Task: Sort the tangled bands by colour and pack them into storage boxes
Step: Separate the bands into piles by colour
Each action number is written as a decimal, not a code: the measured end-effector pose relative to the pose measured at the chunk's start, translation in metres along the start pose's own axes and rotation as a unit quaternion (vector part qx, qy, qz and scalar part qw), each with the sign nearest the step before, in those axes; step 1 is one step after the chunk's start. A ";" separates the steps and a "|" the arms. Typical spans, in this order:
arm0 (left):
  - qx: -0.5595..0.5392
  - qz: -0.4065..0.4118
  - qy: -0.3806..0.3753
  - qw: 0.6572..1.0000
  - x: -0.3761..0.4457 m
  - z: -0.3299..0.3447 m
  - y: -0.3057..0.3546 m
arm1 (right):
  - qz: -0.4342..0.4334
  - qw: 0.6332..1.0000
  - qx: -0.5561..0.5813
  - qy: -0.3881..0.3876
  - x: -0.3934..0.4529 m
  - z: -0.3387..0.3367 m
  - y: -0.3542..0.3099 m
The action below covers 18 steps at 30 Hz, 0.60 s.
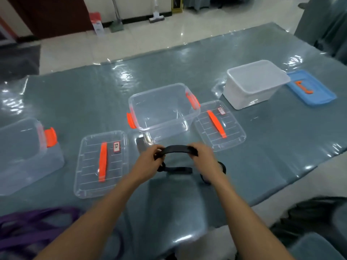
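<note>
A black band (177,148) is stretched in an arch between both hands, just in front of the middle clear storage box (163,107). My left hand (150,162) pinches its left end; my right hand (203,159) grips its right end. More loops of the black band (178,169) hang below the hands. Purple bands (35,226) lie tangled at the near left edge of the table. A second clear box (24,156) stands at the left, and a white box (253,83) at the far right. All three boxes look empty.
Two clear lids with orange handles lie flat: one lid (101,164) left of my hands, another lid (219,124) right of the middle box. A blue lid (311,89) lies beside the white box. The table's right edge (281,192) runs close to my right arm.
</note>
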State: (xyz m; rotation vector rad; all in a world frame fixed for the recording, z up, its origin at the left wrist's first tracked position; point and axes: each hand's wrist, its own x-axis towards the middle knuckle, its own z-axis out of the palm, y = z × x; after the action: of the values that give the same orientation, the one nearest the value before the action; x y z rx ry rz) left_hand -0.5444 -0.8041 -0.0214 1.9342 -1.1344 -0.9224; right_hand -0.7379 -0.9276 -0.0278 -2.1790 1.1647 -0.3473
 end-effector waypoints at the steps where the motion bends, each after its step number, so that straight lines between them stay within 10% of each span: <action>1: 0.024 -0.017 -0.007 1.000 0.000 0.000 -0.009 | -0.002 0.999 -0.025 -0.024 0.003 0.004 0.001; 18: 0.324 0.048 -0.036 0.944 -0.043 -0.021 -0.029 | -0.094 0.964 -0.192 -0.159 -0.005 0.048 -0.037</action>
State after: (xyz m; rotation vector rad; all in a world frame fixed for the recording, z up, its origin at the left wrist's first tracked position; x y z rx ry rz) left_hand -0.5302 -0.7502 -0.0256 2.3332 -1.7182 -0.6073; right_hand -0.6929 -0.8888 -0.0407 -2.5693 0.9012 0.1648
